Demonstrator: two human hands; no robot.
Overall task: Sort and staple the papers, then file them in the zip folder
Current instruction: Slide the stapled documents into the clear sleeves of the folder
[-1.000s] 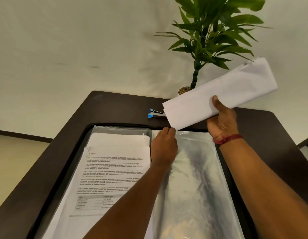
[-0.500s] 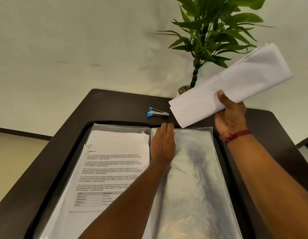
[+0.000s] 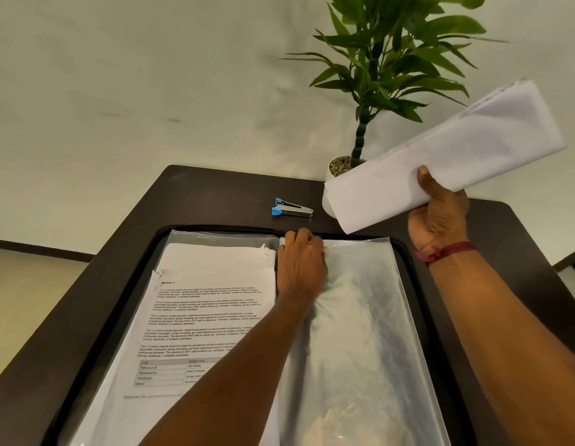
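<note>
The right hand [image 3: 437, 217] has carried its bundle of papers [image 3: 440, 165] higher and further to the right over the last second. The bundle no longer overlaps the blue and silver stapler [image 3: 292, 209], which lies in full view on the dark desk [image 3: 215, 194] just behind the open zip folder [image 3: 215, 227]. Meanwhile the left hand [image 3: 300, 265] has crept up to the very top of the clear sleeve [image 3: 360, 317] on the folder's right side. Judging from this, the bundle is being held clear while the sleeve's mouth is worked open, so filing is in hand and not yet done.

The right hand is closed around the lower edge of the bundle, thumb on the near face. The white sheets are bent into a loose curve and slant upward in front of the potted plant [image 3: 386, 59]. The left hand's fingers are curled over the sleeve's top edge and seem to pinch the plastic; the thumb is hidden, so the pinch is a reading, not a certainty.

The bundle hangs in the air well apart from the sleeve, above and to the right of its opening. Printed sheets [image 3: 212, 304] headed "Section 2" already lie in the left sleeve, just beside the left hand. The right sleeve looks empty, though glare on the plastic makes that hard to confirm.
</note>
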